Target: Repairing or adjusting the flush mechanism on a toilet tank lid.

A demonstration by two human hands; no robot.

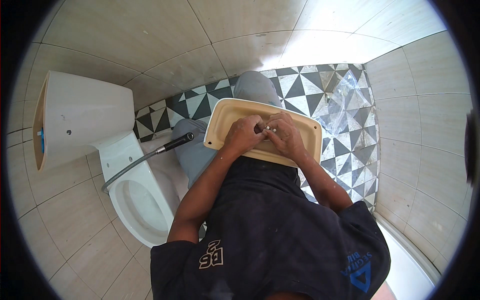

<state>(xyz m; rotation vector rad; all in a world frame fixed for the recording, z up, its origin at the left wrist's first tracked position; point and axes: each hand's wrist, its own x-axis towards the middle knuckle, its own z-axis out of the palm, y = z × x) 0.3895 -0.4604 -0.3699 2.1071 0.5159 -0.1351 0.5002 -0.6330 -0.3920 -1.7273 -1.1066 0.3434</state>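
Observation:
An upturned cream cistern lid (pixel 220 117) with small corner holes rests across my lap. My left hand (pixel 242 134) is over its hollow, fingers curled, their tips meeting those of my right hand (pixel 285 134); what the left fingers hold is hidden. Small white pieces (pixel 268 128), too small to identify, sit in the closed fingers of my right hand.
A toilet (pixel 143 205) stands at left, its open cistern (pixel 87 112) showing a blue fitting (pixel 42 140). A flexible hose with black handle (pixel 175 142) lies across the toilet. Clear plastic (pixel 345 100) lies on patterned floor tiles at right, beside tiled walls (pixel 420 125).

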